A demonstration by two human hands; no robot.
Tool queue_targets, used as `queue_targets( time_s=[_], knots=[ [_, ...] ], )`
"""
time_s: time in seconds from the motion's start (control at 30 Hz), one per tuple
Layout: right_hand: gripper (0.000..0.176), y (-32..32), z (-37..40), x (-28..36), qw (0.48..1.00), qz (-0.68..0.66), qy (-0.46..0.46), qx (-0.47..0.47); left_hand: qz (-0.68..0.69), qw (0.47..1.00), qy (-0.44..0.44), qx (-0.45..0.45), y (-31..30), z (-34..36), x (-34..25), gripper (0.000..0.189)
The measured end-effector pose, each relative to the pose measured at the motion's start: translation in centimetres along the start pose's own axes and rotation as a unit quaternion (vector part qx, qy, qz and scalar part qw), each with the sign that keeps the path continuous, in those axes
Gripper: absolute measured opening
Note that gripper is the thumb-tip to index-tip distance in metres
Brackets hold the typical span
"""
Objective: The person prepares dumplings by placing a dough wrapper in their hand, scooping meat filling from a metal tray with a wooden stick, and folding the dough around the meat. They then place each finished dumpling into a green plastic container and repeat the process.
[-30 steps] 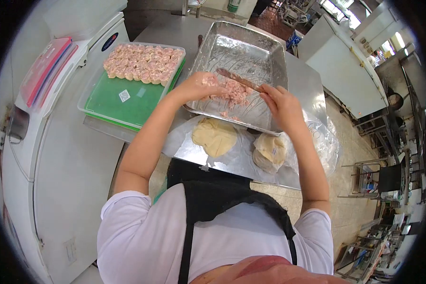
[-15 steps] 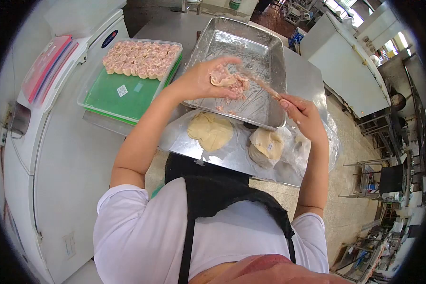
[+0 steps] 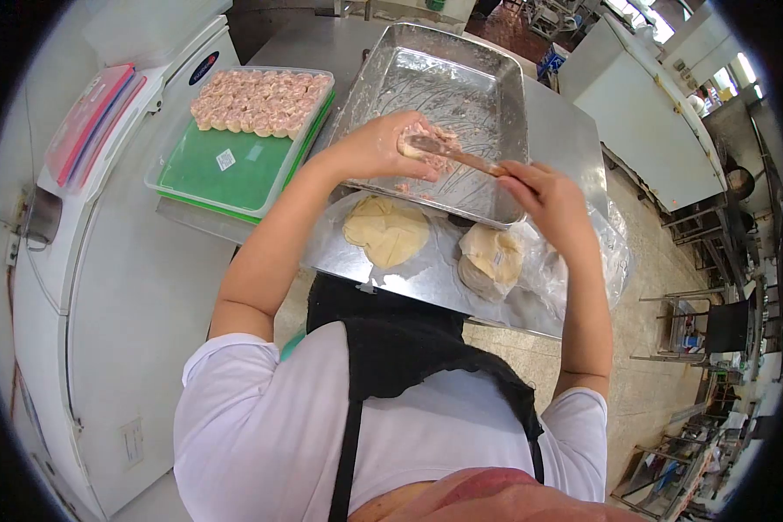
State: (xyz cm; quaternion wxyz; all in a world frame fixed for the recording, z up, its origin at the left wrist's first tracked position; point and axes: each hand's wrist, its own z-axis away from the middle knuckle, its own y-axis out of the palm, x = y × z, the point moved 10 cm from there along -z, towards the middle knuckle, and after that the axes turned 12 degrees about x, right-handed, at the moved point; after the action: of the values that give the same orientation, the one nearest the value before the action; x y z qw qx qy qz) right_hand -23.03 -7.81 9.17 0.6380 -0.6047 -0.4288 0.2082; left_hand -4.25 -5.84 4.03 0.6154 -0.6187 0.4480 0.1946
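A person in a white shirt and black apron works at a steel table (image 3: 558, 143), the left hand (image 3: 376, 148) cupped with its fingers curled around a wrapper (image 3: 419, 142) loaded with pink filling. The right hand (image 3: 541, 198) is closed on the handle of a spatula (image 3: 461, 157), whose tip rests on the filling in the left palm. Both hands are raised over the near edge of a metal tray (image 3: 461, 70), its floor smeared with mince. Just below the left hand lies a stack (image 3: 387, 230) of pale round wrappers; a second stack (image 3: 493, 257) sits below the right hand, against a clear plastic bag (image 3: 587, 265). Out beyond the left forearm, a tub (image 3: 226, 170) with a green base holds rows of finished dumplings (image 3: 257, 100) along its far end.
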Motion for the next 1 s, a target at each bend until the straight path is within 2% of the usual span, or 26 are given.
queue_targets(
  time_s=[0.03, 0.1, 0.13, 0.2, 0.23, 0.3, 0.33, 0.37, 0.4, 0.47, 0.5, 0.53, 0.57, 0.63, 0.67, 0.73, 0.77, 0.83, 0.93, 1.0],
  knots=[
    [0.024, -0.3, 0.0, 0.1, 1.0, -0.001, -0.001, 0.0, -0.001, 1.0, -0.002, -0.001, -0.1, 0.2, 0.0, 0.037],
    [0.027, -1.1, 0.3, -0.3, 0.994, -0.107, 0.019, -0.02, 0.026, 0.999, 0.005, -0.02, -0.7, 0.6, 0.0, 0.037],
    [0.027, -0.5, -0.1, -0.1, 0.994, -0.108, 0.02, -0.018, 0.027, 0.999, 0.004, -0.019, -0.6, 0.4, 0.5, 0.037],
    [0.029, 1.6, -1.3, 1.1, 0.998, -0.058, -0.018, -0.004, 0.081, 0.994, 0.054, -0.049, -1.0, 0.2, 1.1, 0.035],
    [0.031, 3.4, -2.3, -0.1, 0.994, -0.105, -0.004, 0.034, 0.082, 0.994, 0.05, -0.048, -1.3, 0.3, 1.5, 0.035],
    [0.031, 5.2, -3.5, -2.8, 0.987, -0.158, 0.005, 0.041, 0.004, 0.998, -0.017, -0.06, -2.8, 1.1, 3.1, 0.034],
    [0.032, 5.9, -4.1, -4.0, 0.977, -0.208, 0.015, 0.049, 0.004, 0.997, -0.027, -0.067, -4.0, 1.8, 4.0, 0.034],
    [0.032, 6.3, -4.7, -5.2, 0.977, -0.185, 0.073, 0.073, -0.022, 0.995, -0.019, -0.091, -5.7, 3.0, 4.5, 0.036],
    [0.032, 7.4, -5.3, -6.1, 0.976, -0.19, 0.061, 0.085, -0.05, 0.992, -0.014, -0.116, -7.5, 4.6, 4.2, 0.038],
    [0.032, 9.0, -6.2, -9.2, 0.977, -0.196, 0.074, 0.027, -0.082, 0.986, -0.068, -0.128, -10.6, 8.1, 4.8, 0.039],
    [0.032, 9.6, -6.7, -9.4, 0.977, -0.203, 0.06, 0.038, -0.096, 0.971, -0.145, -0.164, -12.8, 10.4, 6.8, 0.041],
    [0.031, 9.5, -6.8, -9.6, 0.993, -0.087, 0.075, 0.026, -0.109, 0.949, -0.221, -0.197, -15.0, 13.0, 8.7, 0.042],
    [0.03, 9.4, -6.8, -9.5, 0.995, 0.03, 0.09, 0.01, -0.112, 0.944, -0.234, -0.203, -16.6, 15.2, 10.6, 0.042],
    [0.03, 9.6, -6.6, -9.2, 0.995, 0.031, 0.092, 0.01, -0.177, 0.906, -0.278, -0.265, -20.0, 20.3, 15.2, 0.049],
    [0.029, 9.3, -6.5, -9.3, 0.994, 0.039, 0.105, 0.001, -0.182, 0.903, -0.286, -0.264, -20.7, 22.0, 16.7, 0.049],
    [0.029, 9.6, -6.5, -9.5, 0.993, 0.035, 0.113, 0.015, -0.372, 0.814, -0.344, -0.284, -23.0, 25.0, 17.3, 0.051],
    [0.029, 9.5, -6.5, -9.6, 0.993, 0.022, 0.113, 0.007, -0.375, 0.812, -0.348, -0.28, -23.6, 25.4, 18.1, 0.051],
    [0.029, 9.2, -6.4, -9.4, 0.993, 0.015, 0.115, 0.001, -0.414, 0.764, -0.39, -0.306, -25.4, 26.7, 19.3, 0.055],
    [0.03, 9.3, -6.4, -9.6, 0.994, -0.008, 0.11, 0.0, -0.391, 0.754, -0.417, -0.325, -26.6, 26.1, 19.8, 0.062],
    [0.03, 9.2, -6.3, -9.7, 0.993, -0.028, 0.112, -0.005, -0.38, 0.755, -0.438, -0.305, -27.1, 25.4, 21.4, 0.065]
  ],
)
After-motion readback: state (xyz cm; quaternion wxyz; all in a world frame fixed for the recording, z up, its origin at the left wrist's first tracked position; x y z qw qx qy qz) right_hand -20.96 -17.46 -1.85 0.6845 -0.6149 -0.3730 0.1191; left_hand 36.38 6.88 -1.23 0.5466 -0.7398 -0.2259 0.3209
